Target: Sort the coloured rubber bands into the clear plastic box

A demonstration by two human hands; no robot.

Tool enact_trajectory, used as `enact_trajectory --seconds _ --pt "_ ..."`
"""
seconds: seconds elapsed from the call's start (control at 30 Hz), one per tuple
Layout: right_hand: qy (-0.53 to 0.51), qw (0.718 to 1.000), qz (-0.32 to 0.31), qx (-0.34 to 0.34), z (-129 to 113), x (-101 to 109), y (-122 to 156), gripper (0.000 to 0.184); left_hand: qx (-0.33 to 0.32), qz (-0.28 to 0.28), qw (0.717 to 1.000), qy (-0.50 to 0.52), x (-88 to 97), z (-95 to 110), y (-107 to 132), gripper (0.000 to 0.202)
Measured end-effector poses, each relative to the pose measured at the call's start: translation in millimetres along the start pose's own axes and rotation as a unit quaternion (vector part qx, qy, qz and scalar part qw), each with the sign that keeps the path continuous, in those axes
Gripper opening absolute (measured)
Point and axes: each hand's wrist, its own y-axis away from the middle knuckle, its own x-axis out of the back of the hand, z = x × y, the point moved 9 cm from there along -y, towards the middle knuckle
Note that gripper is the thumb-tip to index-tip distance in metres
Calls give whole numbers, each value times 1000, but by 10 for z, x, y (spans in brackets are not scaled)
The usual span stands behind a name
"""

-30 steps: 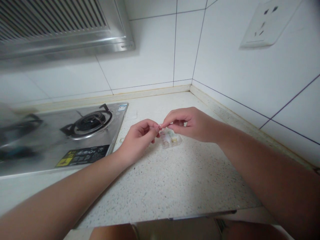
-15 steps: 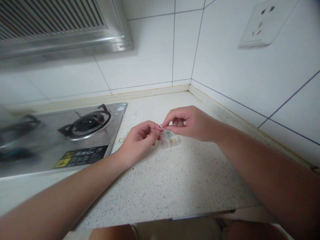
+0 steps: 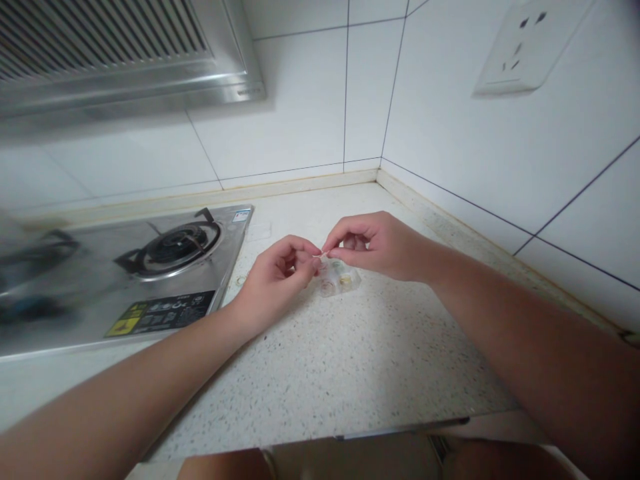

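My left hand [image 3: 277, 275] and my right hand [image 3: 376, 243] meet fingertip to fingertip above the speckled countertop [image 3: 350, 360]. Both are pinched on a tiny pale ring-shaped thing [image 3: 320, 256] held between them; it is too small to name surely. Just below the fingers lies a small clear plastic box [image 3: 340, 281] with little coloured rings in its compartments. Neither hand touches the box.
A steel gas stove [image 3: 150, 280] with a black burner [image 3: 175, 245] lies at the left. A range hood [image 3: 125, 60] hangs above it. White tiled walls meet in the corner behind; a wall socket [image 3: 520, 53] is at the upper right. A small ring [image 3: 241, 280] lies by the stove's edge.
The hands have stayed together over the box; the small ring seen between the fingertips half a second ago is now pinched tighter and harder to see.
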Motion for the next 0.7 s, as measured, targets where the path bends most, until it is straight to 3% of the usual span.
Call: enact_trajectory --seconds 0.7 --pt "-12 1000 -8 -7 1 -20 5 20 -11 2 1000 -15 10 12 2 8"
